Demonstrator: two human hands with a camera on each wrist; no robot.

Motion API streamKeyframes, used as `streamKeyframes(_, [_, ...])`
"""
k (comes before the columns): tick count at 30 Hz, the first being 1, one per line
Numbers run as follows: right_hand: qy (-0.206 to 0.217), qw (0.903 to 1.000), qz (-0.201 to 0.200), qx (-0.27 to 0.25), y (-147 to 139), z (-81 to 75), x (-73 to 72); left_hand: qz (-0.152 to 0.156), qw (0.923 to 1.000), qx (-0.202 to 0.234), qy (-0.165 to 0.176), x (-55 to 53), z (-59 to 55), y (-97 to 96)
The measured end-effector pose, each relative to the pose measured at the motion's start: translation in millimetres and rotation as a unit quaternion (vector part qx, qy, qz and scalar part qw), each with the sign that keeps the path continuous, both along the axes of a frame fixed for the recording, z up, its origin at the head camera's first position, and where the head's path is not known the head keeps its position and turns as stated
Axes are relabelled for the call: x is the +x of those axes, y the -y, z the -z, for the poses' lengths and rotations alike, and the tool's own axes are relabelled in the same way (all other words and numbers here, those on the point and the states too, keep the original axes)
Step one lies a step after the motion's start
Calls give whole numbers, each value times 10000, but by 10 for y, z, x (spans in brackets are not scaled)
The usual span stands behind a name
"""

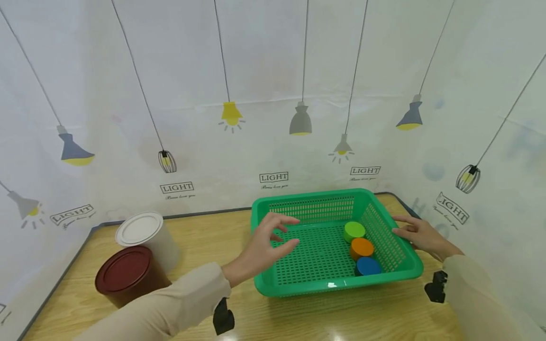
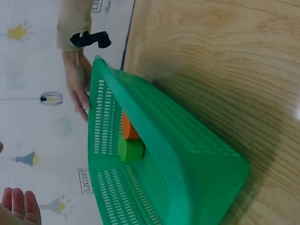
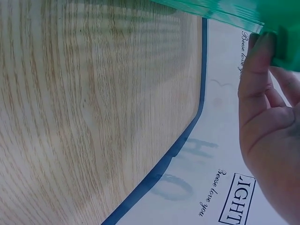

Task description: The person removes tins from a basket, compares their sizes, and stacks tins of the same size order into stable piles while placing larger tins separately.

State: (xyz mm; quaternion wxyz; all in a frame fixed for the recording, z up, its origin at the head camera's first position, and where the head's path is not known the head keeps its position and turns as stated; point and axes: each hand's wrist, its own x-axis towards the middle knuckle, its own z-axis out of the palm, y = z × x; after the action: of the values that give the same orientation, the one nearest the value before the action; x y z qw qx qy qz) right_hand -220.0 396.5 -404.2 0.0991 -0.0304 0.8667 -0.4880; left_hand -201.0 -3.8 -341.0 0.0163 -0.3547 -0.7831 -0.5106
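A green plastic basket [image 1: 313, 284] with slotted walls sits on the wooden table. Inside, along its right side, lie three round pieces: light green [image 1: 354, 231], orange [image 1: 362, 248] and blue [image 1: 368, 266]. My left hand [image 1: 266, 244] hovers over the basket's left side, thumb and fingers parted with nothing between them. On the opposite side, my right hand [image 1: 420, 234] holds the outer edge of the right rim; in the right wrist view the thumb [image 3: 258, 70] meets the underside of that green rim. Some right fingertips are hidden by the rim.
Left on the table [image 1: 209, 232] stand a white lidded canister [image 1: 147, 234] and, in front of it, a dark red one [image 1: 128, 272], close to my left forearm. Behind the table hangs a pale backdrop [image 1: 264, 147] printed with lamps.
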Motion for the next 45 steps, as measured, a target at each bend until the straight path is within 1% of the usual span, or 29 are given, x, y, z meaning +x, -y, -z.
streamKeyframes(4, [33, 10000, -7, 40, 11, -4, -7, -36, 9995, -204, 240, -29, -76, -181])
streamKeyframes(8, [43, 9999, -49, 83, 21, -7, 0, 56, 9983, -452, 362, -72, -138, -327])
streamKeyframes(12, [-23, 9998, -62, 207, 18, -22, 8, 228, 9969, -657, 363, -147, -153, -465])
streamKeyframes(15, [-70, 9996, -65, 256, 5, -34, 4, 335, 9965, -682, 355, -215, -151, -582])
streamKeyframes(17, [-70, 9997, -72, 233, -2, -40, -3, 349, 9964, -658, 401, -253, -137, -651])
streamKeyframes(20, [-62, 9998, -102, 166, -1, -48, -10, 321, 9962, -620, 520, -327, -70, -739])
streamKeyframes(22, [-61, 9999, -110, 118, 3, -50, -13, 249, 9959, -614, 608, -385, -12, -787])
streamKeyframes(28, [-33, 9999, -85, 60, 0, -37, -4, 20, 9962, -499, 713, -623, 138, -906])
streamKeyframes(32, [-38, 9998, -55, 171, -19, -27, 10, -258, 9953, -297, 888, -758, 218, -950])
streamKeyframes(35, [-51, 9998, -50, 161, -29, -28, 19, -561, 9931, -215, 1010, -809, 277, -962])
streamKeyframes(38, [-72, 9999, -65, 84, -31, -23, 22, -772, 9918, -196, 999, -839, 353, -967])
streamKeyframes(40, [-89, 9999, -74, 61, -29, -20, 22, -834, 9914, -240, 979, -853, 408, -964])
streamKeyframes(45, [-101, 9999, -77, 59, -31, -11, 21, -777, 9917, -294, 985, -917, 543, -942])
